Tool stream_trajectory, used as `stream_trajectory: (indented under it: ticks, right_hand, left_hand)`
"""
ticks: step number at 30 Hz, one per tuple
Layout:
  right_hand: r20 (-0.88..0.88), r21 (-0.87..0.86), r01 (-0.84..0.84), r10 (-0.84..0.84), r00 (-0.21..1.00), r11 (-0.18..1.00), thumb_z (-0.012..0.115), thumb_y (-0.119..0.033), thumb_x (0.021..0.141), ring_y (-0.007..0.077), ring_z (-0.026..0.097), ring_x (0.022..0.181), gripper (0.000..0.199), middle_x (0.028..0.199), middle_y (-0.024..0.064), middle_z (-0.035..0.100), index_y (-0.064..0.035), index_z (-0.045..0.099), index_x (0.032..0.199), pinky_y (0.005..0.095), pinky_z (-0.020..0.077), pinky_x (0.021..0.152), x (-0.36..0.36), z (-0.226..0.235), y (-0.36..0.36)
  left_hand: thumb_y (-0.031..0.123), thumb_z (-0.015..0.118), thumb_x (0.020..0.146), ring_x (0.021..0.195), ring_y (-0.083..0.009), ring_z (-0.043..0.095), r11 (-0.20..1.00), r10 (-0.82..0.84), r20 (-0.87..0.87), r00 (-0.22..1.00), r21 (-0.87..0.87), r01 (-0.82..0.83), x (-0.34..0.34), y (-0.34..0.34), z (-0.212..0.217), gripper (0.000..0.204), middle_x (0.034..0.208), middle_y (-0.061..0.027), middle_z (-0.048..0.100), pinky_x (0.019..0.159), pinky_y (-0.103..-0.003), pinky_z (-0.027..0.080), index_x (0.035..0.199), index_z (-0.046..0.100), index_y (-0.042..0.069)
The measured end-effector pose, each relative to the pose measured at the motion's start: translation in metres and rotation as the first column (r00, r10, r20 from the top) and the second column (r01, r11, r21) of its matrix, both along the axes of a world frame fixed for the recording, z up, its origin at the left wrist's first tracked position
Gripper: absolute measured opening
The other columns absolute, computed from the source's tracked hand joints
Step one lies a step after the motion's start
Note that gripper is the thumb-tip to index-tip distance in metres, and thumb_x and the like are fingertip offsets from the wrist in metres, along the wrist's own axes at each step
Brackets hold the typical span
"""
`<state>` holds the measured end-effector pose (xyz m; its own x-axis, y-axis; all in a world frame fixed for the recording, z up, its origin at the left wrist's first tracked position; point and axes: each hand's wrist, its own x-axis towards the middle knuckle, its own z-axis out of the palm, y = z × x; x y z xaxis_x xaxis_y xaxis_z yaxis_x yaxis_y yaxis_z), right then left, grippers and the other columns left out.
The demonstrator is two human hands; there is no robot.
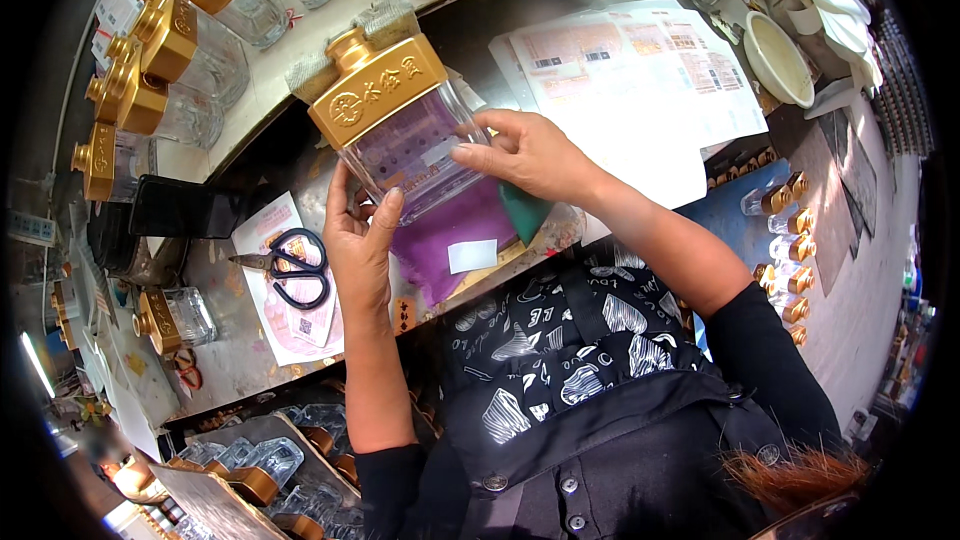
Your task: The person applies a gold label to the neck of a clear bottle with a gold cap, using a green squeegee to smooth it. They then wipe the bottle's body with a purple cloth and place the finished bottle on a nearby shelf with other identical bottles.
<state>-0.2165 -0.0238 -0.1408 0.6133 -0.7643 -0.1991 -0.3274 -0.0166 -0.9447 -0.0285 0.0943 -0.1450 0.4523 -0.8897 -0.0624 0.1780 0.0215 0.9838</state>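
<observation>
Both hands grasp a clear glass bottle with a gold shoulder, held above the counter, neck tilted toward 11 o'clock. The left hand grips its base corner at 7 o'clock; the right hand holds its side at 4 o'clock, thumb against the front glass. From the bottle, purple cloth and a small white slip lie at 5 o'clock, black-handled scissors at 7, printed sheets near 3, and gold-topped bottles at 10.
</observation>
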Motion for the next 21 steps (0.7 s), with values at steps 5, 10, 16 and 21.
stream_trajectory:
  ticks: [5,10,16,21]
  right_hand:
    - [0.028,0.014,0.008,-0.008,1.0,1.0,0.071,-0.045,0.082,0.0064,0.042,0.054,0.058,0.057,-0.0015,0.047,0.001,0.063,0.115,0.0251,0.0344,0.05,0.0,-0.005,0.0]
    - [0.011,-0.014,-0.014,0.014,1.0,1.0,0.07,-0.044,0.083,0.0064,0.042,0.055,0.056,0.059,-0.002,0.047,0.0001,0.061,0.117,0.0251,0.0347,0.051,-0.001,-0.004,-0.001]
    - [-0.004,-0.004,-0.035,0.035,0.999,0.999,0.067,-0.037,0.086,0.0047,0.039,0.057,0.05,0.061,-0.0038,0.046,-0.0006,0.06,0.119,0.0232,0.0341,0.053,-0.001,0.003,0.001]
    - [0.024,0.025,-0.042,0.042,0.999,0.999,0.063,-0.028,0.092,0.0004,0.038,0.059,0.038,0.066,-0.0076,0.049,-0.0022,0.058,0.12,0.0193,0.0324,0.055,0.0,-0.007,0.001]
  left_hand:
    - [0.01,0.073,0.081,0.099,-0.0148,0.058,1.0,0.007,-0.002,1.0,0.009,-0.007,-0.001,0.0,0.002,0.073,0.114,-0.0108,0.058,0.087,-0.027,0.047,0.141,0.035,-0.002]
    - [0.008,0.073,0.079,0.098,-0.0141,0.057,1.0,0.001,-0.002,1.0,-0.006,-0.001,0.001,-0.002,0.003,0.075,0.117,-0.0106,0.057,0.087,-0.027,0.047,0.141,0.034,-0.003]
    - [0.007,0.072,0.08,0.098,-0.0138,0.058,1.0,-0.003,-0.045,0.999,-0.001,0.003,0.001,0.002,0.0,0.075,0.116,-0.0104,0.058,0.087,-0.028,0.047,0.143,0.032,-0.003]
    - [0.007,0.071,0.081,0.097,-0.0138,0.058,1.0,0.003,-0.028,1.0,-0.014,-0.003,0.001,0.003,-0.001,0.072,0.116,-0.0098,0.058,0.085,-0.027,0.048,0.142,0.034,-0.001]
